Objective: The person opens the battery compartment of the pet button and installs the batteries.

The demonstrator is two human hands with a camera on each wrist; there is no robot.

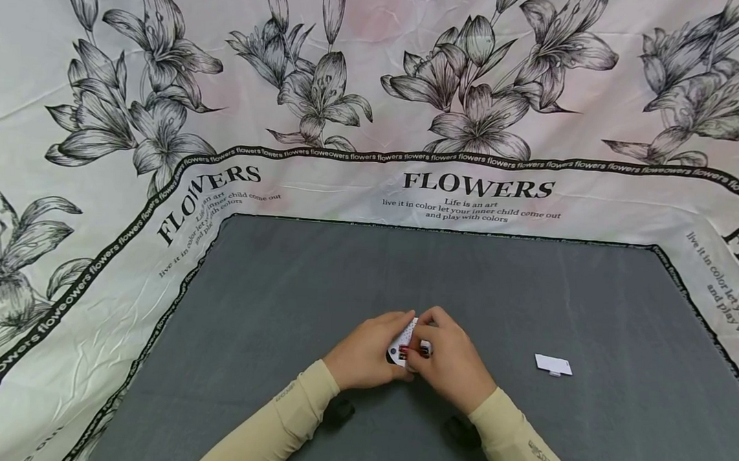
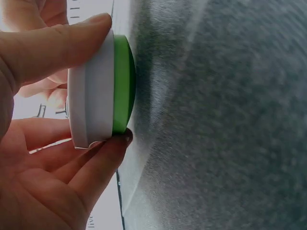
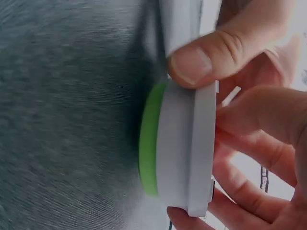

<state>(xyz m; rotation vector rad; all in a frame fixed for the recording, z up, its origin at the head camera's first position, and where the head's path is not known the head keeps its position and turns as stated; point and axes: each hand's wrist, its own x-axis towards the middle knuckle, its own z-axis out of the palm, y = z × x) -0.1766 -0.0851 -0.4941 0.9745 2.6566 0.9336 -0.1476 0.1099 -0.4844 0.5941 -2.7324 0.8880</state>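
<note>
A dark grey cloth covers the worktop [image 1: 280,288]; a small flat white rectangular piece [image 1: 553,364] lies well to the right. Over the cloth, the left hand [image 1: 367,351] grips a rounded white-and-green plastic device [image 2: 96,91], green face down, long axis obscured by fingers; whether the right hand [image 1: 453,361], bent at its white back, pinches anything is unclear.

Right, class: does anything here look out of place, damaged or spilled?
A small white tabbed piece lies alone on the grey cloth, away from the white-and-green device in the left hand. It looks like a detached part, perhaps that device's cover. No spill or damage shows.
</note>
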